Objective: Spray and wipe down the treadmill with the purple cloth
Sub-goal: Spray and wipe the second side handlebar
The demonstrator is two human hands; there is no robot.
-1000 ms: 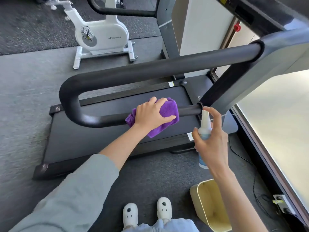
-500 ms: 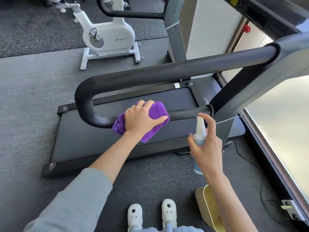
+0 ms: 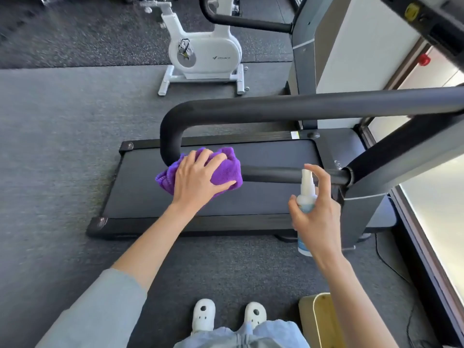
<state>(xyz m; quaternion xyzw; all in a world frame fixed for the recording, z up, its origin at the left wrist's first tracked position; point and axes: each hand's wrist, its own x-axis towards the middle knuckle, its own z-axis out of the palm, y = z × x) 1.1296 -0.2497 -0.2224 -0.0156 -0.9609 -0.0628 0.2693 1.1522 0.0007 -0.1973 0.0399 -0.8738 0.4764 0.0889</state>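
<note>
Left hand (image 3: 198, 177) grips purple cloth (image 3: 226, 169) around treadmill handrail (image 3: 276, 174); right hand (image 3: 316, 217) grasps spray bottle (image 3: 306, 194), near right.

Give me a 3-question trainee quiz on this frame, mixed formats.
1. True or false: the left hand presses the cloth against the treadmill belt.
2. Multiple choice: the right hand holds the bottle with its nozzle
A. aimed at the floor
B. up near the lower rail
C. inside the bin
3. Fill in: the cloth sits near the handrail's ____, away from the upright.

Key
1. False: the cloth is wrapped on the lower rail, above the belt.
2. B
3. bend
</note>
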